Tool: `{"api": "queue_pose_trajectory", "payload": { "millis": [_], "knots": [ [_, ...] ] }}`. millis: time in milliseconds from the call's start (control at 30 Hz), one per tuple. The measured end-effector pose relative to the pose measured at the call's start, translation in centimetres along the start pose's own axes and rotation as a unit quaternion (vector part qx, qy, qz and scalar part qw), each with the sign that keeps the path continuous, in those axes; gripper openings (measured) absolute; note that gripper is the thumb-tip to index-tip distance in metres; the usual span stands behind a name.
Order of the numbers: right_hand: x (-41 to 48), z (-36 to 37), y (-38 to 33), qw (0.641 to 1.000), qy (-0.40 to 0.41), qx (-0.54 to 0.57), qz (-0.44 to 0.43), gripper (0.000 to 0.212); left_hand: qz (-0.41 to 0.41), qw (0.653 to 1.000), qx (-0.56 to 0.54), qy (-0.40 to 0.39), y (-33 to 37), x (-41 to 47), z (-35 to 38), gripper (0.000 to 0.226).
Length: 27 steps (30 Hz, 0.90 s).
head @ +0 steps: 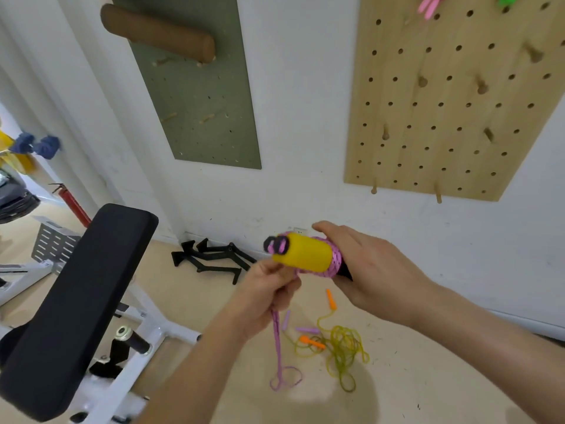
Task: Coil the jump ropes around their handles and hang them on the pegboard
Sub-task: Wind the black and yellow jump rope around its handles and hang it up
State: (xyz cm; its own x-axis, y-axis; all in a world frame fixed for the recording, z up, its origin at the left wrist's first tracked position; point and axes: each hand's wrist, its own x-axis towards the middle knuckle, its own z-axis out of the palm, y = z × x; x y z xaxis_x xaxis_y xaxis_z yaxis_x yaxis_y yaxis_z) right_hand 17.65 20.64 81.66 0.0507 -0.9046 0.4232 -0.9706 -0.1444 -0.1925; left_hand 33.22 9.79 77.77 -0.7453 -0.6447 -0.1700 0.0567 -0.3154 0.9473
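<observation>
Just below a green pegboard (198,96) and a pale wooden pegboard (443,117), our right hand (376,270) grips one yellow foam handle (305,250) wound with pink braided cord (334,261), our left hand (269,289) pinching its single trailing strand.

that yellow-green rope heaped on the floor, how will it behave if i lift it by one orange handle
Probably floppy: the yellow-green rope lies in loose overlapping loops, so it should dangle and may snag itself. Likely light, as the cord looks thin. The orange handles look rigid, so one should lift cleanly with the rest trailing.
</observation>
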Motion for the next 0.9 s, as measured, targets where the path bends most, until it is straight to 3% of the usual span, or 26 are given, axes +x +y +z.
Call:
{"api": "queue_pose_trajectory", "payload": {
  "millis": [100, 167, 233, 333, 367, 433, 600, 667, 733, 767, 833, 900],
  "knots": [
    [0.3, 1.8, 0.5, 0.987, -0.021, 0.095, 0.13, 0.045, 0.052, 0.989, 0.102, 0.099, -1.9, -0.9, 1.4, 0.026],
    [0.4, 2.7, 0.8, 0.977, -0.028, 0.098, 0.187, 0.043, 0.131, 0.93, 0.32, 0.125, -2.6, -1.5, 1.8, 0.021],
    [0.6, 3.3, 0.9, 0.972, -0.05, 0.065, 0.218, 0.04, 0.182, 0.792, 0.573, 0.108, -2.2, -2.1, 1.9, 0.019],
    [0.9, 4.2, 0.9, 0.968, -0.128, -0.001, 0.217, 0.029, 0.202, 0.573, 0.793, 0.047, -0.9, -2.8, 2.6, 0.026],
    [0.9, 4.4, 0.9, 0.964, -0.161, -0.025, 0.212, 0.026, 0.214, 0.521, 0.826, 0.004, -0.9, -3.1, 2.8, 0.032],
    [1.0, 4.4, 0.8, 0.952, -0.231, -0.064, 0.193, 0.025, 0.246, 0.467, 0.849, -0.021, -0.6, -3.2, 2.9, 0.035],
    [0.7, 3.4, -0.3, 0.921, -0.362, -0.1, 0.106, 0.026, 0.314, 0.448, 0.837, -0.034, 0.7, -2.0, 1.0, 0.029],
    [0.9, 2.7, -0.4, 0.917, -0.379, -0.087, 0.087, 0.03, 0.336, 0.508, 0.793, -0.023, 1.0, -1.7, 0.3, 0.01],
    [1.3, 1.9, -0.1, 0.912, -0.395, -0.057, 0.093, 0.042, 0.356, 0.604, 0.712, -0.027, 1.2, -1.5, -0.3, 0.019],
    [1.5, 1.5, 0.0, 0.908, -0.404, -0.041, 0.099, 0.05, 0.359, 0.624, 0.693, -0.026, 1.3, -1.4, -0.4, 0.024],
    [1.9, 0.8, 0.0, 0.903, -0.42, -0.023, 0.092, 0.063, 0.379, 0.617, 0.689, -0.03, 1.6, -1.0, -0.5, 0.026],
    [2.5, -0.1, -0.1, 0.898, -0.432, -0.032, 0.077, 0.06, 0.385, 0.606, 0.695, -0.038, 2.1, -0.6, -0.4, 0.027]
  ]
}}
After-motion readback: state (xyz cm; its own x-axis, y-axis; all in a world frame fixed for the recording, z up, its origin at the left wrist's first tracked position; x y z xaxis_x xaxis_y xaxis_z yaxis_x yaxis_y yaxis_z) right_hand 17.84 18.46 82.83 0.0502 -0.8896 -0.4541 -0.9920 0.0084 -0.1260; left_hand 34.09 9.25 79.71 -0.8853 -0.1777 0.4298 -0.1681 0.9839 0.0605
